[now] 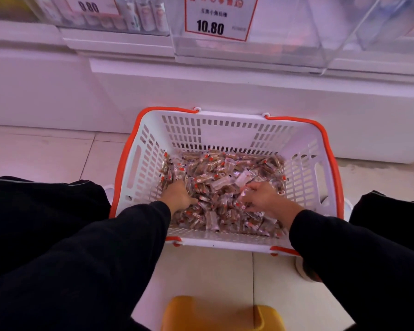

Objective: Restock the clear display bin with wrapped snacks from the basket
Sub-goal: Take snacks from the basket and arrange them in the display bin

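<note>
A white basket (151,149) with orange handles stands on the floor tiles, its bottom covered with a heap of small wrapped snacks (215,173), brown in clear wrappers with red marks. Both my hands are down inside it. My left hand (177,195) lies palm down on the left part of the heap, fingers buried among the snacks. My right hand (263,197) rests on the right part, fingers curled into the wrappers; whether they hold any is hidden. Above, on the white shelf, stands the clear display bin (285,46) bearing a 10.80 price card; it looks almost bare inside.
Another clear bin (120,17) with bottles and a price card stands at upper left. A white cabinet front (225,96) runs behind the basket. A yellow stool (220,314) is below me, between my black-clad knees. A shoe (305,268) shows at lower right.
</note>
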The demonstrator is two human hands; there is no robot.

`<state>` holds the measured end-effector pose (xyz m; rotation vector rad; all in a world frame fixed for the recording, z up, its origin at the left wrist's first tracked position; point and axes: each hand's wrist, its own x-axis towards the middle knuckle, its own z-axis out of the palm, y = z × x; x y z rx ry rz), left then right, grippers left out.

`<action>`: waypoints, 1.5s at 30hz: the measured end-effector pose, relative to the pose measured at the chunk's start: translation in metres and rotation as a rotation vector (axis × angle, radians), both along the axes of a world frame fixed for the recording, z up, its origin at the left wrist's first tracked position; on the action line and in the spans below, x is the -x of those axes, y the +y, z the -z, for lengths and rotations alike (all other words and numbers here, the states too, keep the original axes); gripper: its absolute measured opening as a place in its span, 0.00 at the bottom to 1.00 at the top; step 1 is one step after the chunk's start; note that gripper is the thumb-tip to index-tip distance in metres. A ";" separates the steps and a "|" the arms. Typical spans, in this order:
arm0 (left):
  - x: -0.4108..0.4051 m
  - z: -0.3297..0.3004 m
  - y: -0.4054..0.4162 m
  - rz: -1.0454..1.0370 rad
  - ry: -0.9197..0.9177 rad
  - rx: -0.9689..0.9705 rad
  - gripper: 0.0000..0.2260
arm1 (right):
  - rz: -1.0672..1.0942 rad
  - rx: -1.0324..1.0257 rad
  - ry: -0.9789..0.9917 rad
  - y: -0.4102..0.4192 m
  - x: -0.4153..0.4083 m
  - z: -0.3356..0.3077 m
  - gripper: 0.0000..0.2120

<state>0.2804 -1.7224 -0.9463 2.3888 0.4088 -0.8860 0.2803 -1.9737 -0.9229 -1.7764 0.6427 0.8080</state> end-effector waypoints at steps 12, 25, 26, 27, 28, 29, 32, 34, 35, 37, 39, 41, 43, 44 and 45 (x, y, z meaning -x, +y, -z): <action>-0.007 -0.030 0.013 -0.275 -0.185 0.085 0.09 | -0.397 0.292 -0.189 0.012 -0.034 -0.001 0.21; 0.021 -0.048 0.012 -0.185 0.099 0.128 0.12 | -0.270 0.299 -0.051 0.002 -0.004 -0.037 0.23; 0.021 -0.050 0.009 -0.195 0.103 0.141 0.12 | -0.214 0.200 -0.062 0.003 -0.002 -0.040 0.23; 0.021 -0.052 0.007 -0.215 0.099 0.158 0.12 | -0.154 0.076 -0.063 0.004 -0.001 -0.045 0.22; 0.020 -0.053 0.006 -0.242 0.082 0.176 0.13 | -0.074 -0.068 -0.053 0.006 -0.001 -0.049 0.22; 0.019 -0.056 0.005 -0.271 0.065 0.199 0.14 | 0.016 -0.226 -0.027 0.008 -0.002 -0.054 0.23; 0.009 -0.075 0.001 -0.343 0.067 0.440 0.16 | 0.181 -0.639 0.043 0.019 -0.012 -0.077 0.23; -0.007 -0.104 -0.004 -0.295 0.072 0.663 0.15 | 0.168 -0.755 0.005 0.026 -0.023 -0.103 0.22; -0.018 -0.122 -0.004 -0.245 0.059 0.724 0.15 | 0.136 -0.766 -0.032 0.028 -0.031 -0.119 0.22; -0.041 -0.164 -0.001 -0.165 0.010 0.756 0.12 | 0.056 -0.727 -0.117 0.030 -0.047 -0.157 0.21; -0.057 -0.213 0.004 -0.094 -0.014 0.769 0.08 | -0.006 -0.652 -0.201 0.028 -0.059 -0.198 0.20; -0.063 -0.262 0.008 -0.037 -0.023 0.794 0.07 | -0.068 -0.585 -0.282 0.025 -0.065 -0.238 0.20; -0.058 -0.298 0.007 -0.035 -0.033 0.861 0.13 | -0.136 -0.569 -0.388 0.023 -0.062 -0.273 0.20; -0.053 -0.311 0.006 -0.043 -0.026 0.910 0.17 | -0.155 -0.597 -0.442 0.021 -0.059 -0.287 0.19; -0.047 -0.321 0.003 -0.058 -0.007 0.966 0.20 | -0.158 -0.641 -0.487 0.018 -0.055 -0.297 0.18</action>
